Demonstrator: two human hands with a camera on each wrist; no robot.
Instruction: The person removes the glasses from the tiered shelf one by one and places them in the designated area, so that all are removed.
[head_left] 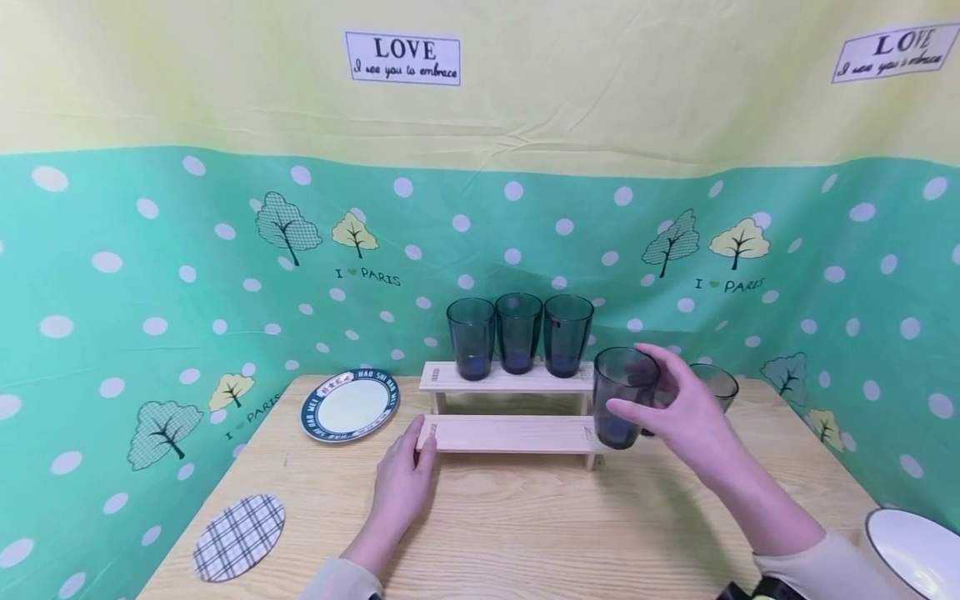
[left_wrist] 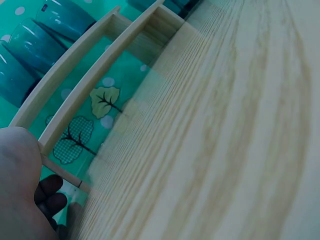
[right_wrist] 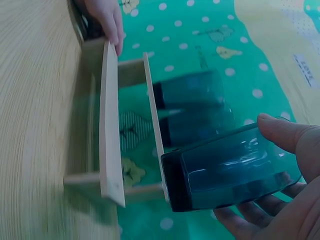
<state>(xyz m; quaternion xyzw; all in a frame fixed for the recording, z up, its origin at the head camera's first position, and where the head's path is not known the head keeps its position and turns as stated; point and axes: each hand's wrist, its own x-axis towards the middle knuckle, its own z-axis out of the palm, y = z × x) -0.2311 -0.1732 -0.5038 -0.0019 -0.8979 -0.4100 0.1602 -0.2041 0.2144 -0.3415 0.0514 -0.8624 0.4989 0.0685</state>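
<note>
My right hand [head_left: 686, 412] grips a dark tinted drinking glass [head_left: 617, 400], fingers and thumb on opposite sides near its upper part. The glass is held just off the right end of a two-step wooden rack [head_left: 510, 433]. In the right wrist view the thick dark base of the glass [right_wrist: 225, 172] points toward the rack. My left hand [head_left: 405, 475] holds the left end of the lower step; in the left wrist view its fingers [left_wrist: 52, 200] curl by the end leg. Three matching glasses [head_left: 518, 333] stand upright in a row on the upper step.
Another tinted glass [head_left: 716, 385] stands behind my right hand, partly hidden. A blue-rimmed plate [head_left: 351, 406] lies left of the rack, with a checked round mat [head_left: 240, 537] nearer. A white bowl [head_left: 911, 550] sits at the right edge. A dotted cloth [head_left: 480, 208] hangs behind the table.
</note>
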